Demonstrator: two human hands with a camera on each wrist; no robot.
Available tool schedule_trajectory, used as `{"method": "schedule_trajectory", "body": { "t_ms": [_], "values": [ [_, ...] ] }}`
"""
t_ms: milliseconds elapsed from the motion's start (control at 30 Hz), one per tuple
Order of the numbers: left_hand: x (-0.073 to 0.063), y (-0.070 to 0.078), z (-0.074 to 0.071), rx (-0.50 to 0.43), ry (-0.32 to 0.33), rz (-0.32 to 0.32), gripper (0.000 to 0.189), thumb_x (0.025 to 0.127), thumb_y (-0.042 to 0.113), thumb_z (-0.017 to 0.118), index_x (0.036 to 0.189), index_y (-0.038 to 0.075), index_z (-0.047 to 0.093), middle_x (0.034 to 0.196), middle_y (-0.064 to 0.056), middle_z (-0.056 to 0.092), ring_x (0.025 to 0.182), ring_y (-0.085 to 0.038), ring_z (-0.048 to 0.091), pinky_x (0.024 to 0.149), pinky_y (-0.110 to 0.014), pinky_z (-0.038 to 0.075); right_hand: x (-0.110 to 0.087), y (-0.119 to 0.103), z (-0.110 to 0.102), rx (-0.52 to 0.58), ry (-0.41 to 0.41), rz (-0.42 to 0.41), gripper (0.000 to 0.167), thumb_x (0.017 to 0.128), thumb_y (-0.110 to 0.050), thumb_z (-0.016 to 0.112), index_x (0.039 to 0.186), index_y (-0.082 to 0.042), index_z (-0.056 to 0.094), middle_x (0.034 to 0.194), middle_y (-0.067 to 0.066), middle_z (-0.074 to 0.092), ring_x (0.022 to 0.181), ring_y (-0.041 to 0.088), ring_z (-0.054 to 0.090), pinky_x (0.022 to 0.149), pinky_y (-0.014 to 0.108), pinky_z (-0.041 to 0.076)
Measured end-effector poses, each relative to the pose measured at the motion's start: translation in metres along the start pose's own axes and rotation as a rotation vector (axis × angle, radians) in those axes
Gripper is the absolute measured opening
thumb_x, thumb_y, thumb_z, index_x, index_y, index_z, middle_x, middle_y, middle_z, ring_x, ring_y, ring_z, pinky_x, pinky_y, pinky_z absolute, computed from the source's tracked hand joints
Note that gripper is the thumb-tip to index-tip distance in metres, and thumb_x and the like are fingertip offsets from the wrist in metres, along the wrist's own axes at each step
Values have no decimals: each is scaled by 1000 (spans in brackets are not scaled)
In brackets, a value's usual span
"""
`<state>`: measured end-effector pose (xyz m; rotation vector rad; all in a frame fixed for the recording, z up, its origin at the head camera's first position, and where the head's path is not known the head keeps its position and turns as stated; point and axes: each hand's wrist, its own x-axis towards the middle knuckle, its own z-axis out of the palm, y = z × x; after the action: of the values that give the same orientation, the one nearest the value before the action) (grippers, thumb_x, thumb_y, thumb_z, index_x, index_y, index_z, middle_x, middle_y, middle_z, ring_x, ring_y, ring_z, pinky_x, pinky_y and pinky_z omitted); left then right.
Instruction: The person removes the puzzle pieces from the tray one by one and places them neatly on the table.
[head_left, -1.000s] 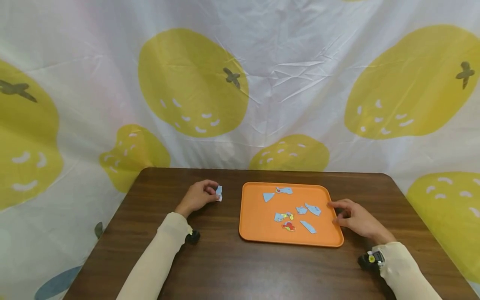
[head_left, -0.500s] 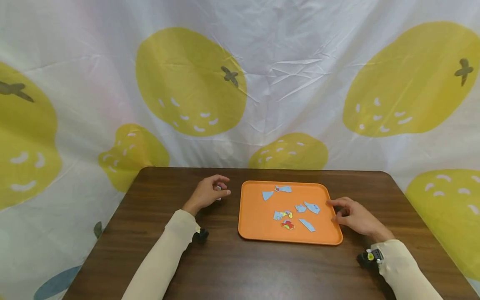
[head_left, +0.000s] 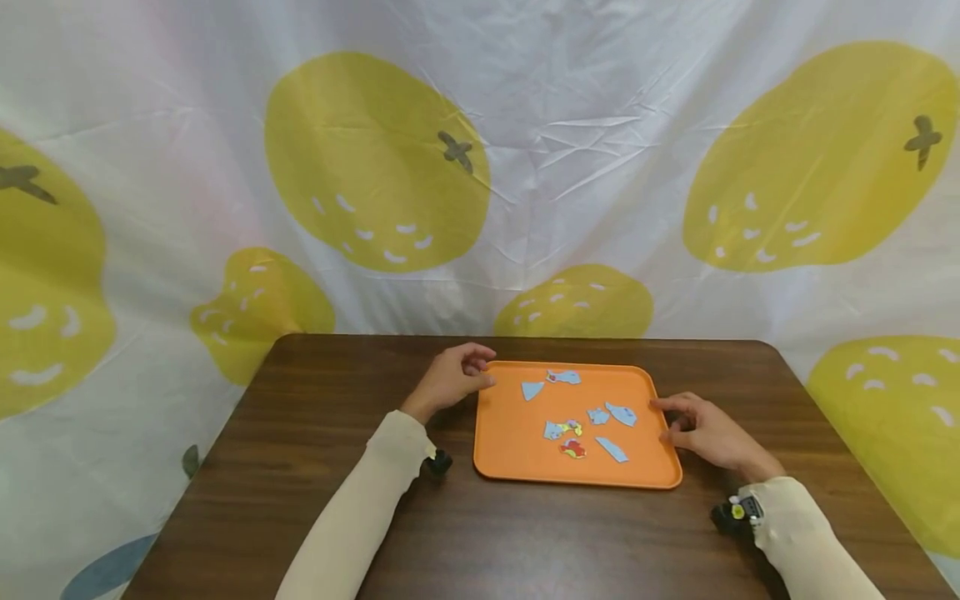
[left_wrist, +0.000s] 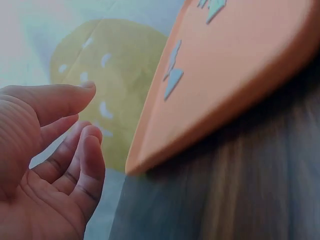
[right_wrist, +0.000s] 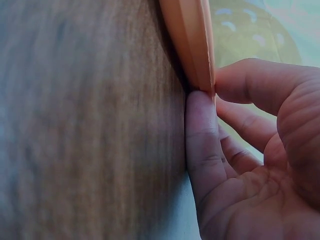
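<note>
An orange tray (head_left: 510,442) lies on the table with several flat, irregular cut-out pieces on it. Toward its back left are a light blue triangular piece (head_left: 532,390) and a blue piece with a red spot (head_left: 564,377). A red piece (head_left: 573,448) lies nearer the front, beside several more blue ones. My left hand (head_left: 446,383) is at the tray's back left corner, fingers loosely bent, and no piece shows between them in the left wrist view. On the opposite side, my right hand (head_left: 708,429) pinches the tray's right rim (right_wrist: 197,55) between thumb and finger.
The brown wooden table (head_left: 480,533) extends around the tray on every side. Behind its far edge hangs a white curtain (head_left: 570,167) with large yellow fruit prints. A black wrist camera (head_left: 437,462) sits on the left wrist, and another (head_left: 727,517) on the right.
My left hand held a small light blue piece left of the tray; it loosened its fingers and moved right to the tray's corner. That piece is now out of sight. The right hand stays put.
</note>
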<state>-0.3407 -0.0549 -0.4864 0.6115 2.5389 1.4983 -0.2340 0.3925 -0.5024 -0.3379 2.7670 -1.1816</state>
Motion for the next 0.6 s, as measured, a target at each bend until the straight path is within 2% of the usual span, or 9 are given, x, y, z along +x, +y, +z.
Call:
{"method": "schedule_trajectory", "body": {
  "t_ms": [133, 300, 500, 600],
  "values": [
    [8, 10, 9, -6, -38, -13, 46, 94, 16, 82, 137, 9, 69, 125, -17, 71, 97, -20, 64, 80, -31, 55, 0, 1, 0, 1, 3, -1, 56, 90, -9, 81, 142, 1, 63, 132, 21, 59, 84, 7, 60, 67, 23, 51],
    [15, 18, 25, -23, -90, -21, 46, 92, 15, 84, 135, 10, 69, 126, -15, 70, 97, -19, 66, 75, -32, 56, 0, 2, -1, -3, 11, -6, 56, 89, -8, 81, 142, 2, 63, 132, 22, 59, 84, 7, 60, 68, 23, 52],
    [18, 17, 39, -16, -131, -20, 45, 93, 18, 83, 134, 10, 69, 127, -12, 70, 104, -21, 68, 82, -37, 58, 0, 3, -1, 10, 8, -13, 56, 90, -9, 81, 142, 2, 63, 133, 22, 59, 85, 8, 60, 70, 23, 52],
    [21, 15, 45, -8, -137, -33, 45, 91, 18, 85, 133, 10, 70, 124, -9, 71, 104, -21, 68, 82, -37, 58, -1, 5, -1, 20, 5, -16, 56, 90, -8, 81, 142, 2, 63, 134, 22, 58, 85, 8, 61, 71, 23, 52]
  ]
}}
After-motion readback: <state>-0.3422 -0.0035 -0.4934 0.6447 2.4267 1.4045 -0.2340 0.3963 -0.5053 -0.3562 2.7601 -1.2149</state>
